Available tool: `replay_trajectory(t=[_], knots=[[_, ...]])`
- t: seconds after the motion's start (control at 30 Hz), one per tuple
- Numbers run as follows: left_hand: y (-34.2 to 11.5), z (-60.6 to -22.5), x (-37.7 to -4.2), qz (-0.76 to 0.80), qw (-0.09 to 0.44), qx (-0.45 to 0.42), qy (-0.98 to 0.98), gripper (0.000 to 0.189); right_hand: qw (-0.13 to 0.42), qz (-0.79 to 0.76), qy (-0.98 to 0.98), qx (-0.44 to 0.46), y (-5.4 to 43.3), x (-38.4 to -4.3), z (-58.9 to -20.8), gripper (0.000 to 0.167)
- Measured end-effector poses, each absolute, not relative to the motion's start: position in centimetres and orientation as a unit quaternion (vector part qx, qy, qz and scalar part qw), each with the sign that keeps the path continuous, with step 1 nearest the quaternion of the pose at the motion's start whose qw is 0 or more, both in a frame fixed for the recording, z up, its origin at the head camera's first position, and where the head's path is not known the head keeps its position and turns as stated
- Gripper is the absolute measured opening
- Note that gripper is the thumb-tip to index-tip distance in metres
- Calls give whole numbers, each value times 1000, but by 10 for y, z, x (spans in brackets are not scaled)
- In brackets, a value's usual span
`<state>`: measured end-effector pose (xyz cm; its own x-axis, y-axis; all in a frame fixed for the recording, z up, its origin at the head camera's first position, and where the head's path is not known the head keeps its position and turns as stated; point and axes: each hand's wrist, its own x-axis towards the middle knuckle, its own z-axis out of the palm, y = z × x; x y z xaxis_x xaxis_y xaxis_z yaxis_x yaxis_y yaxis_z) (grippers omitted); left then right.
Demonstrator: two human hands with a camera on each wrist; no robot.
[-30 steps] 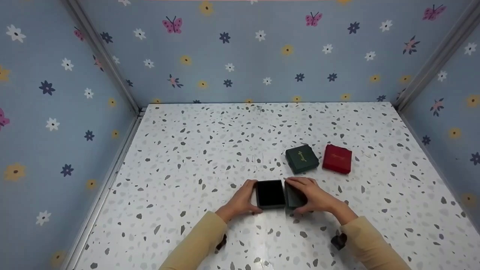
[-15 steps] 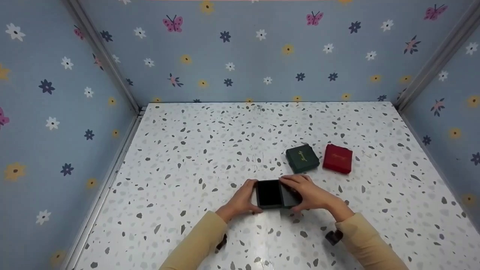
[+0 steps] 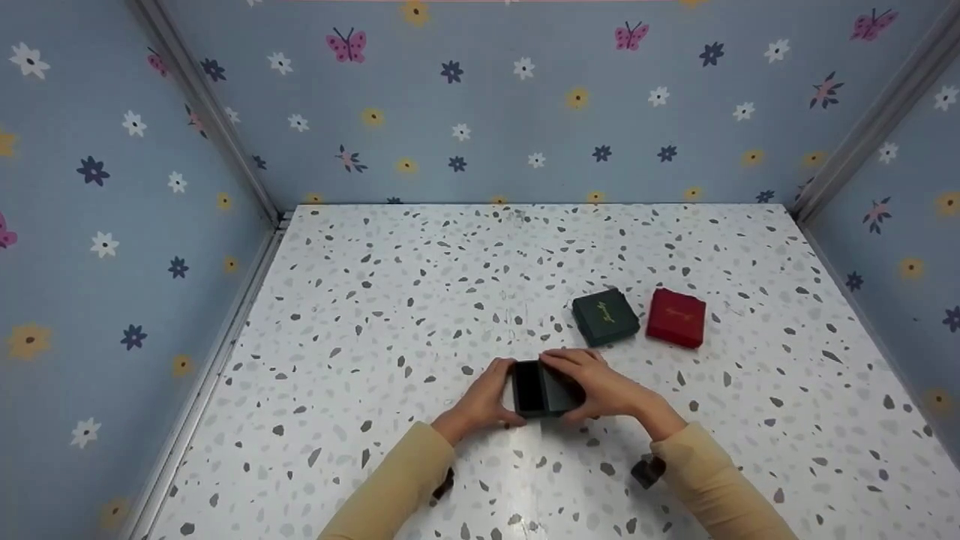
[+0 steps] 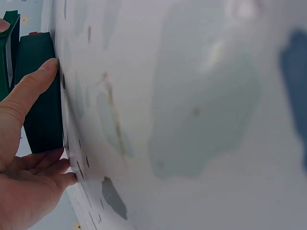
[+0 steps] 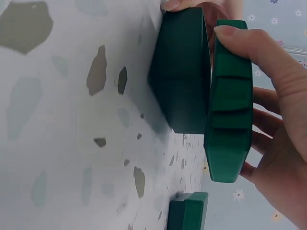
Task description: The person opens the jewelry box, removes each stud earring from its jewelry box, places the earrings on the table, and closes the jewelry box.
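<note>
A small dark green gift box base stands on the table with its black inside partly showing. My left hand holds it at the left, thumb at the near side and fingers at the far side. Over its right part is the matching green lid, gripped by my right hand between thumb and fingers. In the right wrist view the lid sits just above the base, a narrow gap between them. The left wrist view shows the base between left thumb and fingers.
Behind my right hand lie a closed green box with gold lettering and a closed red box. The speckled white table is bordered by flower-patterned walls at the back and both sides.
My right hand has moved left with the lid, from beside the base to over its right part. Less of the black inside shows. The left hand stays in place.
</note>
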<state>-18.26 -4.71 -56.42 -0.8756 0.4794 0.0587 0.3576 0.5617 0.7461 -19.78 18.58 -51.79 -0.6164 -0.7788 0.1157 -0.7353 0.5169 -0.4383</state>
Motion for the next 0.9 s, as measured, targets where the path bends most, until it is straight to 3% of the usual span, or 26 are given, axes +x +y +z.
replay_trajectory(t=[0.9], knots=[[-48, -565, -183, 395, 75, 258, 879, 86, 69, -239, 865, -435, 152, -206, -525, 90]])
